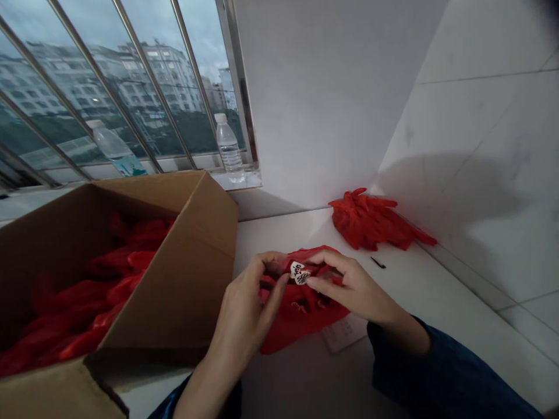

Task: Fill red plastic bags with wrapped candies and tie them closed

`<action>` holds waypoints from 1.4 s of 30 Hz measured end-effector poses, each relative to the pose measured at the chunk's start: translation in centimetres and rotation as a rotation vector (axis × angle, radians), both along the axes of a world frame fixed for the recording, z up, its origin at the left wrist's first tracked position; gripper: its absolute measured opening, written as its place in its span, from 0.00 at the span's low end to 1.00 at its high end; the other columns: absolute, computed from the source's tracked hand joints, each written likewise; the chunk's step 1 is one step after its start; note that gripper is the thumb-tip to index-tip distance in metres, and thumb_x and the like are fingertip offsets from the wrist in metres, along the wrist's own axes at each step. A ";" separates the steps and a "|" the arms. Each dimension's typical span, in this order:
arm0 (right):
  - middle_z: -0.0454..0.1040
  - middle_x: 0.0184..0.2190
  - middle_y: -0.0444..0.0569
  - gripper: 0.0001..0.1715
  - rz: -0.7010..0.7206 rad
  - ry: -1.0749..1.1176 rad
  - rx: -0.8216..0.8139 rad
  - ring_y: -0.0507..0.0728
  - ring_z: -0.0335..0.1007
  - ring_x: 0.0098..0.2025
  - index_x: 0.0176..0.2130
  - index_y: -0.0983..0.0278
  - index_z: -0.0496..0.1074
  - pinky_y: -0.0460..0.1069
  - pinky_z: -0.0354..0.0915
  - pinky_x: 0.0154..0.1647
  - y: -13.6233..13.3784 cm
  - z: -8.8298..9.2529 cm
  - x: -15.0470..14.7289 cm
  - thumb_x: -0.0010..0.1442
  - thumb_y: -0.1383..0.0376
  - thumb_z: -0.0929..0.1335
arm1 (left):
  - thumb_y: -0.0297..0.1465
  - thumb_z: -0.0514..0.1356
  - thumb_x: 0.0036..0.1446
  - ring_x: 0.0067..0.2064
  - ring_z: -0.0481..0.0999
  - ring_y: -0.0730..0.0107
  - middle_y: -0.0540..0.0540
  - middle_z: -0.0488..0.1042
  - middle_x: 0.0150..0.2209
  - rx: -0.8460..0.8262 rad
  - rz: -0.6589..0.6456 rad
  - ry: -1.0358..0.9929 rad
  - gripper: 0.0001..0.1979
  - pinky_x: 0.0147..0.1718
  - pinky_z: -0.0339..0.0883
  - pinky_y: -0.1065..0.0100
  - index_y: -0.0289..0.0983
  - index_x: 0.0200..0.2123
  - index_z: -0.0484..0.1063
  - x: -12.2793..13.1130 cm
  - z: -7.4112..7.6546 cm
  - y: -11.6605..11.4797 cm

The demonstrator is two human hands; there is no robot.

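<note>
A red plastic bag (301, 317) lies on the white counter (437, 302) in front of me, its mouth gathered up. My left hand (247, 305) pinches the bag's top edge from the left, fingers curled closed. My right hand (349, 285) grips the bag from the right, and between thumb and forefinger it holds a small white heart-shaped tag (299, 272) with dark print. Both hands meet at the bag's opening. A dark blue sleeve covers my right forearm.
An open cardboard box (192, 273) full of red bags stands at the left. A pile of red bags (375, 224) lies by the tiled wall at the back right, a small black strip (378, 263) near it. Two water bottles (229, 148) stand on the window sill.
</note>
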State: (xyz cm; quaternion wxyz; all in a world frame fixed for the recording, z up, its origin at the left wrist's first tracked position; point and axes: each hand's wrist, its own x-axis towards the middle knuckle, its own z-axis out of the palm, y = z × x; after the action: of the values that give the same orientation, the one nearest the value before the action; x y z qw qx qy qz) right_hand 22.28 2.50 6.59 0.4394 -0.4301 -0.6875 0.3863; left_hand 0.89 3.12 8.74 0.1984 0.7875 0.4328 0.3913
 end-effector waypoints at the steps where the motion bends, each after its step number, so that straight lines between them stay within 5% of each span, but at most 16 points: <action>1: 0.76 0.48 0.48 0.14 -0.003 -0.024 0.036 0.55 0.74 0.45 0.49 0.59 0.73 0.51 0.72 0.47 0.0 0.0 0.0 0.63 0.61 0.70 | 0.29 0.58 0.65 0.38 0.79 0.71 0.50 0.77 0.40 0.031 0.006 0.018 0.09 0.39 0.73 0.68 0.42 0.49 0.67 0.0 0.0 0.0; 4: 0.76 0.48 0.47 0.18 0.000 -0.082 0.121 0.55 0.73 0.47 0.52 0.57 0.72 0.52 0.70 0.49 -0.2 -0.2 -0.2 0.62 0.63 0.71 | 0.28 0.58 0.65 0.38 0.79 0.71 0.50 0.77 0.40 0.104 0.009 0.070 0.10 0.40 0.73 0.68 0.42 0.49 0.67 0.1 -0.2 0.2; 8: 0.78 0.39 0.45 0.12 0.045 -0.106 0.097 0.53 0.73 0.37 0.46 0.59 0.74 0.48 0.70 0.37 -0.2 -0.5 -0.5 0.61 0.65 0.70 | 0.27 0.59 0.64 0.42 0.80 0.69 0.49 0.79 0.42 0.131 -0.055 0.104 0.08 0.44 0.73 0.67 0.41 0.46 0.69 0.3 -0.6 0.2; 11: 0.78 0.33 0.44 0.04 0.078 -0.038 0.008 0.52 0.73 0.33 0.38 0.62 0.74 0.47 0.69 0.35 -0.1 -0.6 -0.6 0.62 0.64 0.68 | 0.29 0.57 0.66 0.44 0.80 0.69 0.49 0.79 0.45 0.084 -0.088 0.080 0.07 0.45 0.73 0.68 0.41 0.47 0.69 0.3 -0.3 0.0; 18: 0.78 0.31 0.44 0.08 -0.013 -0.006 -0.085 0.53 0.76 0.33 0.36 0.62 0.72 0.47 0.71 0.35 0.0 -0.2 0.4 0.64 0.60 0.67 | 0.33 0.55 0.67 0.40 0.82 0.66 0.49 0.81 0.43 -0.095 -0.062 0.191 0.18 0.38 0.75 0.65 0.46 0.59 0.62 -0.3 0.0 0.2; 24: 0.79 0.33 0.47 0.10 -0.385 -0.514 0.241 0.56 0.75 0.31 0.42 0.60 0.74 0.51 0.66 0.31 -0.8 0.5 3.0 0.68 0.62 0.64 | 0.34 0.54 0.67 0.55 0.74 0.51 0.41 0.73 0.57 0.135 0.094 0.494 0.17 0.51 0.71 0.48 0.43 0.58 0.67 -0.2 -0.5 0.7; 29: 0.75 0.51 0.53 0.10 -0.295 -0.774 0.433 0.65 0.70 0.51 0.43 0.57 0.76 0.61 0.67 0.50 -1.8 0.4 3.7 0.65 0.67 0.66 | 0.38 0.57 0.64 0.59 0.70 0.42 0.33 0.65 0.63 0.122 0.180 0.706 0.20 0.50 0.70 0.43 0.44 0.58 0.70 -1.6 -0.4 -0.7; 32: 0.59 0.66 0.56 0.19 -0.318 -0.892 0.425 0.75 0.52 0.66 0.46 0.57 0.76 0.70 0.58 0.59 -1.6 -1.0 2.8 0.56 0.72 0.71 | 0.40 0.55 0.65 0.60 0.70 0.40 0.32 0.62 0.64 -0.013 0.215 0.761 0.21 0.48 0.72 0.45 0.47 0.60 0.69 -2.7 -0.2 -2.5; 35: 0.50 0.70 0.57 0.25 -0.347 -1.000 0.388 0.78 0.41 0.70 0.49 0.58 0.75 0.74 0.51 0.63 -0.2 -2.9 1.8 0.54 0.77 0.71 | 0.39 0.55 0.65 0.60 0.71 0.42 0.33 0.61 0.65 -0.140 0.259 0.767 0.22 0.47 0.73 0.47 0.49 0.62 0.66 -3.2 -0.1 -4.1; 39: 0.59 0.66 0.61 0.18 -0.420 -1.115 0.354 0.73 0.55 0.66 0.48 0.63 0.74 0.68 0.62 0.58 2.0 -3.9 1.9 0.62 0.77 0.65 | 0.33 0.57 0.63 0.46 0.80 0.52 0.38 0.75 0.52 -0.316 0.168 0.795 0.19 0.43 0.74 0.54 0.46 0.57 0.70 -3.4 -0.5 -4.8; 42: 0.72 0.52 0.60 0.15 -0.459 -1.166 0.267 0.66 0.73 0.50 0.42 0.66 0.75 0.56 0.72 0.41 2.4 -2.8 3.2 0.63 0.77 0.62 | 0.28 0.54 0.63 0.37 0.80 0.62 0.46 0.79 0.37 -0.317 0.044 0.716 0.11 0.38 0.72 0.65 0.42 0.41 0.76 -3.4 -0.3 -4.3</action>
State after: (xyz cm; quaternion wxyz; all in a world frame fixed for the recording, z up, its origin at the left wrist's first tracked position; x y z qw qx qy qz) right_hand 25.51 4.85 3.74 0.1145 -0.6476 -0.7461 -0.1041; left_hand -2.49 -1.14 8.42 0.1457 0.8244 0.5465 0.0243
